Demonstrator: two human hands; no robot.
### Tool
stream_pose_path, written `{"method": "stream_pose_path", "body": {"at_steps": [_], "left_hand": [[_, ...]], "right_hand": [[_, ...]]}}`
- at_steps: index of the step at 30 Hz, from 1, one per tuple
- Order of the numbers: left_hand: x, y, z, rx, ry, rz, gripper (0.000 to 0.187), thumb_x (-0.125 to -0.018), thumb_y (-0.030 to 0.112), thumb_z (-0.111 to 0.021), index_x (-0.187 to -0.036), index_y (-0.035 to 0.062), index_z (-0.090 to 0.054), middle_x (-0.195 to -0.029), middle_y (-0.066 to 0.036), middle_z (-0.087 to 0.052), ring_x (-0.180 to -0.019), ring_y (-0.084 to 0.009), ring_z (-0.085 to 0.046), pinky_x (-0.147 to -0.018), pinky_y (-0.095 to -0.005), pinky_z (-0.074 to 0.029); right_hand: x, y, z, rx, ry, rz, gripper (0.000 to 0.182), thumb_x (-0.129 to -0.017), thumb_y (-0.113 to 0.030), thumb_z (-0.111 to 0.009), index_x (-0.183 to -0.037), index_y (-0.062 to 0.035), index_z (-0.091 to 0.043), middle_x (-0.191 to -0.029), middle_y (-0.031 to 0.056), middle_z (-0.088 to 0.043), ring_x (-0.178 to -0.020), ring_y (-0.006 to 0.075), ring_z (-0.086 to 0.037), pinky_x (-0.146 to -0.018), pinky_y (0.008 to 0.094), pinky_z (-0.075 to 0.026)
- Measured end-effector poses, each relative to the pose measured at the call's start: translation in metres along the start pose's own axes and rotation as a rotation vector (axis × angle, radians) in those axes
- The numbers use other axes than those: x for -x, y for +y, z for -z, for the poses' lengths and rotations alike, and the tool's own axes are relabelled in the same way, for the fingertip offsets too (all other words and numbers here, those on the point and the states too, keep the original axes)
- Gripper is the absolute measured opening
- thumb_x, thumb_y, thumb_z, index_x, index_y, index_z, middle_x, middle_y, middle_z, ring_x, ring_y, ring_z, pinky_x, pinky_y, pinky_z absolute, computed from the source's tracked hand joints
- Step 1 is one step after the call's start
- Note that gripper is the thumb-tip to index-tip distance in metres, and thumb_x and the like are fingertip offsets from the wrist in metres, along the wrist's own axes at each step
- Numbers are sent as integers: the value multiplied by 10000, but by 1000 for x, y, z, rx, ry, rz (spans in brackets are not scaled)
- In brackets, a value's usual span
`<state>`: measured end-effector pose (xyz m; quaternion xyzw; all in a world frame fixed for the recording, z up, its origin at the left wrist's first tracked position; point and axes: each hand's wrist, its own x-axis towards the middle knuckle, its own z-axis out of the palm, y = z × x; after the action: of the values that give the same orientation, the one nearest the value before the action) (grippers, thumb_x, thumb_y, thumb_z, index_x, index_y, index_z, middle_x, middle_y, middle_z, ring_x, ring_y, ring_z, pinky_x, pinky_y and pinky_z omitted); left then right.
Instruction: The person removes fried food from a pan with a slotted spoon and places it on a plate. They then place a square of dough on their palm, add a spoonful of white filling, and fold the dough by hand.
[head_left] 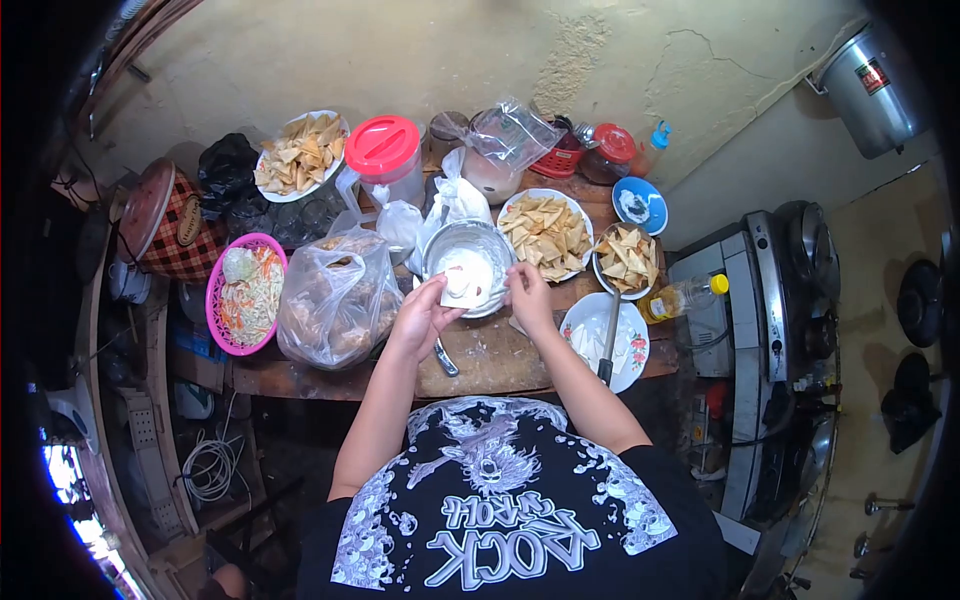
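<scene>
Between finger and thumb, my left hand holds a small white wrapper sheet over the near side of a metal bowl. White paste or flour lies in the bowl. My right hand is at the bowl's right rim with its fingers pressed together; what they hold, if anything, is too small to tell. A knife rests on the wooden board below my left hand. On the right, a floral plate carries white sheets and a dark-handled utensil.
Plates of folded triangular pieces stand behind and right. Left are a pink basket of shredded vegetables and a filled plastic bag. A red-lidded pitcher stands behind, an oil bottle at right, beside a stove.
</scene>
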<state>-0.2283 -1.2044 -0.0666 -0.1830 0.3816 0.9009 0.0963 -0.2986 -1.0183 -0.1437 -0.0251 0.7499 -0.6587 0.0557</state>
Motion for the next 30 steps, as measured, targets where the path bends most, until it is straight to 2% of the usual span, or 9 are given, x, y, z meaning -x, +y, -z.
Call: {"method": "stream_pose_path", "body": {"at_steps": [2, 3, 6, 7, 11, 14, 18, 27, 30], "left_hand": [[6, 8, -3, -68, -43, 26, 355, -917, 159, -474, -1225, -17, -457, -1124, -110, -576, -1005, -181, -588, -821, -295, -504], [9, 13, -7, -101, -66, 39, 360, -910, 146, -491, -1228, -19, -455, -1113, -105, -583, -989, -173, -595, -811, -284, -508], [17, 23, -19, -195, -119, 60, 389, -886, 115, -526, -1239, -27, -443, -1126, -108, -578, -1011, -159, -588, -837, -268, -501], [19, 24, -22, -209, -133, 70, 397, -881, 112, -536, -1241, -28, -442, -1126, -106, -578, -1009, -156, -587, -841, -266, -498], [21, 27, -31, -280, -225, 111, 417, -870, 110, -559, -1244, -29, -438, -1122, -98, -579, -1000, -142, -585, -847, -261, -490], [20, 28, -34, -354, -277, 128, 406, -876, 129, -562, -1243, -9, -456, -1097, -67, -590, -954, -113, -590, -811, -239, -489], [25, 32, -38, -404, -294, 159, 386, -887, 137, -550, -1238, 0, -469, -1083, -49, -594, -938, -96, -590, -791, -226, -484], [35, 35, -36, -271, -315, 218, 358, -939, 180, -445, -1239, -14, -456, -1116, -88, -575, -993, -164, -589, -847, -255, -489], [33, 32, -29, -339, -295, 152, 371, -904, 150, -515, -1234, -7, -455, -1137, -105, -554, -995, -177, -572, -821, -273, -492]], "right_hand": [[9, -4, 5, 472, 153, 283, 226, -867, -209, -551, -1009, -38, -511, -897, 137, -514, -830, 252, -548, -781, 380, -446], [17, -14, 7, 657, 289, 293, 291, -808, -196, -596, -1042, -38, -524, -1022, 152, -481, -1038, 305, -441, -892, 429, -344], [23, -50, 14, 716, 419, 362, 251, -814, -183, -579, -1017, -43, -534, -1040, 141, -469, -1054, 329, -412, -919, 430, -320], [22, -60, 15, 723, 400, 435, 211, -830, -178, -578, -981, -32, -561, -1001, 108, -510, -989, 260, -475, -873, 371, -370], [11, -85, 8, -79, -316, 25, 181, -864, -179, -574, -935, -16, -604, -889, 26, -587, -794, 94, -538, -735, 239, -423], [18, -122, 4, 28, -482, 46, 179, -862, -175, -572, -953, -24, -604, -880, 25, -584, -784, 94, -538, -680, 243, -447], [16, -120, 8, 54, -486, 38, 136, -833, -145, -609, -912, -35, -611, -854, 26, -595, -716, 69, -551, -543, 225, -469], [22, -120, 15, 22, -438, 14, 111, -847, -125, -597, -872, -17, -586, -800, 29, -613, -690, 82, -594, -579, 218, -499], [25, -128, 21, -332, -381, -236, 100, -864, -121, -566, -914, -34, -563, -815, 33, -616, -716, 84, -608, -611, 221, -517]]}}
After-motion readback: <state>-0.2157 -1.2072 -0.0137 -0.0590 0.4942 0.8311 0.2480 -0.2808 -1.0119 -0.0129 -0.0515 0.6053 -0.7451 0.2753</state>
